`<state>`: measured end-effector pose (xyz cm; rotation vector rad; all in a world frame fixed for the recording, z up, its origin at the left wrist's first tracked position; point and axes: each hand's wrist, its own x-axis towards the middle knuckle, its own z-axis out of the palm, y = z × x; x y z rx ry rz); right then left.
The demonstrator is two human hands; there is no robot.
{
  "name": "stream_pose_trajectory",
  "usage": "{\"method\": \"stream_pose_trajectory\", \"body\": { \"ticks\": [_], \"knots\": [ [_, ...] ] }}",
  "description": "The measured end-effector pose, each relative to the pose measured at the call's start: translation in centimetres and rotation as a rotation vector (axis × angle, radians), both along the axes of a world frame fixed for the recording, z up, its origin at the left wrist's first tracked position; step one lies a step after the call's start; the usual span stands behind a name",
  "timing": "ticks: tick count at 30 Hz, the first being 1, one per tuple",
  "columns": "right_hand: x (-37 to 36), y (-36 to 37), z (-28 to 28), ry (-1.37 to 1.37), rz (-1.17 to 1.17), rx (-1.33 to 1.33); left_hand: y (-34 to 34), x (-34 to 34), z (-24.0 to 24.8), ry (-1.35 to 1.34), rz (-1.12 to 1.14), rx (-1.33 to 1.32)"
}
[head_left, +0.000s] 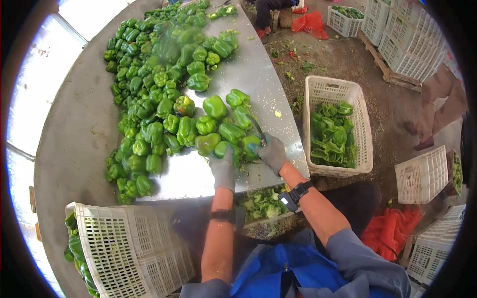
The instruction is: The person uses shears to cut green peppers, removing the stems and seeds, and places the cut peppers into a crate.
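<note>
Counter (271, 74) of bare metal carries a heaped bank of green peppers (144, 89), many seemingly whole; on that evidence, most of the work is judged outstanding. Tilted white crate (112, 243) at lower left also has peppers at its side, probably further stock. White basket (366, 134), right of the counter, holds opened green pieces (335, 136) below its rim, judged to be completed output. Pale trimmings (268, 204) lie beneath the near edge. Right hand (272, 153), gloved, has its grip closed around a dark curved tool (258, 127), type unconfirmed. Left hand (222, 169), gloved, has its grip closed about a green pepper (224, 149) near the counter's front; whether that pepper is cut cannot be told. Widest open room is the strip of metal between the pile and the right edge, with the basket just beyond. Loose peppers crowd the space ahead of both hands; a smaller bare patch lies left of the left hand.
</note>
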<state>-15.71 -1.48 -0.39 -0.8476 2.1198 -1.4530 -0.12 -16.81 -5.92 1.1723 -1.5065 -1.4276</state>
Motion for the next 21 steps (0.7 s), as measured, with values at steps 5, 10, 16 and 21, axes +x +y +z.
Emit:
{"method": "stream_pose_trajectory", "body": {
  "ticks": [5, 10, 16, 21],
  "knots": [
    [-0.8, 1.8, 0.5, -0.054, 0.066, 0.031, 5.4, -0.4, 2.7, -0.141, -0.042, -0.306],
    [-0.1, 1.8, 0.2, -0.048, 0.172, -0.071, 7.8, 2.9, 3.8, -0.367, -0.173, -0.763],
    [1.2, 3.6, -1.4, 0.194, -0.126, 0.12, 10.1, 5.3, 1.4, -0.2, -0.133, -0.503],
    [4.9, 7.4, 3.8, 0.19, 0.23, 0.114, 9.7, 5.2, -0.7, -0.031, -0.201, -0.472]
  ]
}}
